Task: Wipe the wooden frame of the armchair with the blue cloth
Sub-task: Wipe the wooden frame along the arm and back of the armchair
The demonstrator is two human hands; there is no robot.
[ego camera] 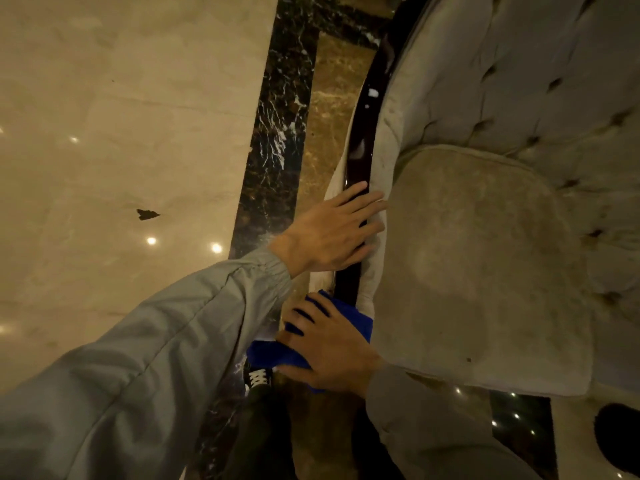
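My right hand (332, 348) presses blue cloth (277, 353) flat, fingers spread, on lower end of dark wooden frame (360, 150). My left hand (332, 230) rests open on frame above. Upper stretch looks still unwiped; mid-task.

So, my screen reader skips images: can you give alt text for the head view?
The right hand presses a blue cloth against the armchair's dark wooden frame. The left hand rests flat on the frame farther up, above a marble floor.
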